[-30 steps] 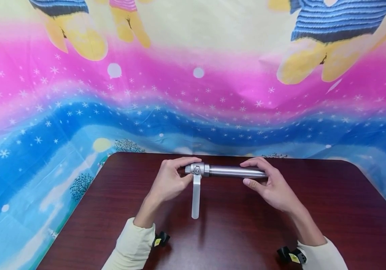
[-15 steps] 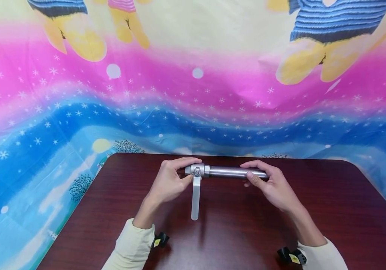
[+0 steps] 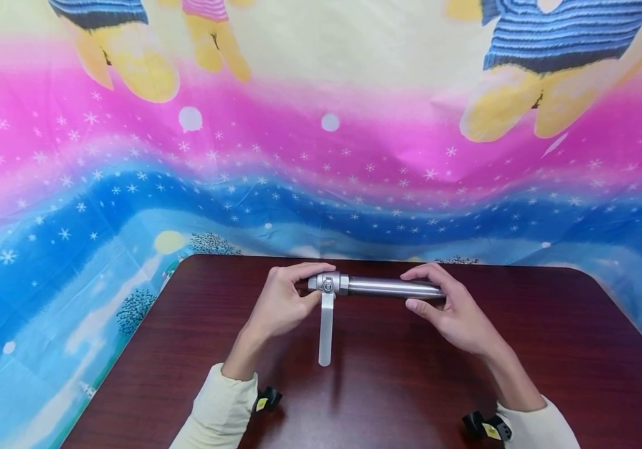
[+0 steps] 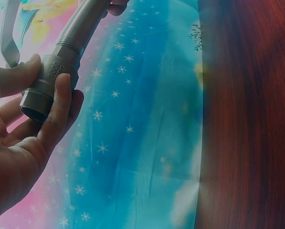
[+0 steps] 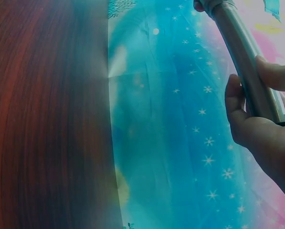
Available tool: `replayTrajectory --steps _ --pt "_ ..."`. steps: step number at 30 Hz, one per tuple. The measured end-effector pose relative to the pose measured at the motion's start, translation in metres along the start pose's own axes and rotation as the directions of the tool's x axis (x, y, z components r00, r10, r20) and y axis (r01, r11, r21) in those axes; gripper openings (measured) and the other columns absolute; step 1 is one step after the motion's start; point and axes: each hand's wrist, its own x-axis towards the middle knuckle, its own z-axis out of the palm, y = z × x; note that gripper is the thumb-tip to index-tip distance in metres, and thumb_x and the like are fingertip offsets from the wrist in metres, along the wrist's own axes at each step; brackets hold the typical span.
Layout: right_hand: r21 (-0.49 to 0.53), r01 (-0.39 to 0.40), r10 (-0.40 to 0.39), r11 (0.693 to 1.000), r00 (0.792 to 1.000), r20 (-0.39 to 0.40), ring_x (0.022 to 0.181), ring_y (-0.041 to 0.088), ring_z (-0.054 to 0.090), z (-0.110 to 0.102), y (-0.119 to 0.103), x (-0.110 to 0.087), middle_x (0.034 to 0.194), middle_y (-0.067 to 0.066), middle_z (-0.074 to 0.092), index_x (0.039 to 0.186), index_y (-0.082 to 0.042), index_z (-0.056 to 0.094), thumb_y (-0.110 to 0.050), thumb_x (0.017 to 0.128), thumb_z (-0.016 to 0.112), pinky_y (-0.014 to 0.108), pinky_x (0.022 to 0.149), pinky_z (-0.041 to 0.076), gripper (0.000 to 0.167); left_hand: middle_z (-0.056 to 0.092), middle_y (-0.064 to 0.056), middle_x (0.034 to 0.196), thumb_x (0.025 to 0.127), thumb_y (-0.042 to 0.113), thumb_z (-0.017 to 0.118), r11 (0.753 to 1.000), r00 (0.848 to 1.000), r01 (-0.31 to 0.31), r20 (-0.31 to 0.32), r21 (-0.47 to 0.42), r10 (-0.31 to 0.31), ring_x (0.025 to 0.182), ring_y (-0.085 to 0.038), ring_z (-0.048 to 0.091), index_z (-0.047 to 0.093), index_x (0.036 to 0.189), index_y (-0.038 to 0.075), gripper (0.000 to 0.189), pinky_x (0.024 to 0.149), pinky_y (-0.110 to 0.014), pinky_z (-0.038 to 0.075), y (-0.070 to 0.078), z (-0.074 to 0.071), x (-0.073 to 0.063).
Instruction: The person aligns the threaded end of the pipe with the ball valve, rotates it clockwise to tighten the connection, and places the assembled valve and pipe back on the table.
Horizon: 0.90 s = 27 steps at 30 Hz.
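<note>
In the head view, a steel ball valve (image 3: 329, 280) with a flat lever (image 3: 325, 330) pointing toward me is joined to a shiny metal pipe (image 3: 379, 287) running right. My left hand (image 3: 281, 302) grips the valve body by its left end, thumb on one side and fingers on the other. The left wrist view shows the valve's open threaded end (image 4: 35, 112) and a few pipe threads (image 4: 71, 43) beside its hex collar. Around the pipe's right end curl the fingers of my right hand (image 3: 461, 312), its thumb against the near side. Both parts are held above the table.
Beneath the hands lies a dark red-brown wooden table (image 3: 399, 386) with rounded far corners. Right behind it hangs a printed cloth (image 3: 321, 162) in pink and blue. Black wrist cameras (image 3: 267, 399) sit at the pale sleeves (image 3: 216, 405).
My right thumb rises over the pipe half a second ago, and is now back at its lower near side. My left hand, the valve and the lever stay almost still.
</note>
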Motion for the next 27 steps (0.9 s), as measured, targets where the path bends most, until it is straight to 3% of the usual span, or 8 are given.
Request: replayTrajectory --steps 2,10,14,21,27 --pt "-0.01 -0.011 0.011 1.0 1.0 -0.004 0.076 0.014 0.058 -0.0001 0.0 0.0002 0.121 0.004 0.061 0.132 -0.018 0.067 -0.003 0.098 0.074 0.026 0.068 0.049 0.038 0.08 -0.01 0.118 0.085 -0.01 0.075 1.0 1.0 0.0 0.001 0.0 0.0 0.067 -0.011 0.058 0.08 0.127 0.012 0.048 0.057 -0.025 0.047 -0.0003 -0.0001 -0.0001" --pt "0.028 -0.066 0.065 0.997 0.998 0.009 0.088 0.015 0.076 -0.0004 0.0004 0.0015 0.12 0.017 0.071 0.137 -0.01 0.068 -0.009 0.105 0.068 0.026 0.075 0.061 0.033 0.08 -0.009 0.122 0.085 -0.01 0.074 1.0 1.0 -0.016 0.002 -0.004 0.016 0.07 -0.012 0.06 0.08 0.127 0.012 0.048 0.059 -0.023 0.048 0.0005 -0.0006 0.001" --pt "0.032 -0.057 0.057 0.998 0.998 0.01 0.089 0.015 0.077 -0.0002 0.0004 0.0019 0.12 0.015 0.071 0.136 -0.012 0.068 -0.009 0.105 0.066 0.026 0.075 0.06 0.031 0.08 -0.009 0.121 0.085 -0.01 0.074 1.0 1.0 -0.017 0.002 -0.005 0.017 0.072 -0.012 0.062 0.08 0.127 0.012 0.048 0.061 -0.021 0.049 0.0003 -0.0004 0.0018" --pt "-0.031 0.016 -0.016 0.999 1.0 -0.016 0.089 0.011 0.059 0.0005 -0.0002 0.0022 0.127 0.0 0.062 0.133 -0.019 0.069 -0.003 0.098 0.075 0.024 0.071 0.049 0.039 0.081 -0.009 0.119 0.085 -0.01 0.075 1.0 1.0 -0.008 -0.008 0.009 0.008 0.07 -0.011 0.061 0.081 0.126 0.012 0.047 0.058 -0.02 0.046 -0.0013 -0.0004 0.0027" --pt "-0.04 0.035 -0.037 0.999 0.999 -0.033 0.09 0.012 0.058 0.0021 0.0017 0.0022 0.125 0.0 0.063 0.13 -0.018 0.07 0.002 0.094 0.077 0.023 0.073 0.048 0.042 0.081 -0.008 0.117 0.085 -0.01 0.075 1.0 1.0 -0.002 -0.008 0.01 0.002 0.068 -0.011 0.059 0.081 0.126 0.012 0.047 0.058 -0.02 0.045 -0.0017 -0.0009 0.0022"
